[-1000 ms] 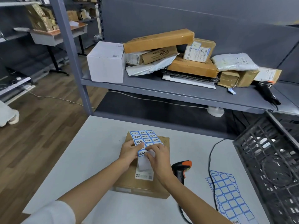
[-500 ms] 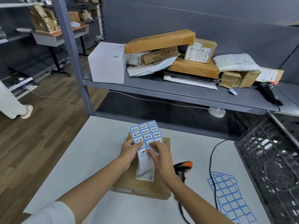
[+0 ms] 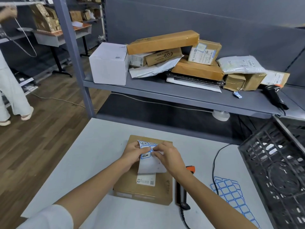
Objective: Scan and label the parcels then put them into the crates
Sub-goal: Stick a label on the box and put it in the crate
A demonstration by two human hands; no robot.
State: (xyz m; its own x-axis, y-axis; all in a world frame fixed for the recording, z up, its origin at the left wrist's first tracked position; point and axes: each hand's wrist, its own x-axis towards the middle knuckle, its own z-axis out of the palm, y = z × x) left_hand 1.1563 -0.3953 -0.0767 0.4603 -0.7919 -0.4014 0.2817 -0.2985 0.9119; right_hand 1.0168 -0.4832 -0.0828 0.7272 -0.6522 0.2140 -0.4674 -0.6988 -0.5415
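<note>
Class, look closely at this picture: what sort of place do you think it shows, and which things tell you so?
Probably a parcel sorting or packing room: parcels heaped on a metal shelf, a barcode scanner on the white table, and a black crate alongside.

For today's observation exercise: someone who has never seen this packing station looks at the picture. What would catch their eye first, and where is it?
First, the two hands at the centre: the left hand and right hand hold a sheet of blue-bordered labels above a flat brown parcel on the white table. Next, the untidy heap of parcels on the grey shelf behind, and the black crate at the right.
</note>
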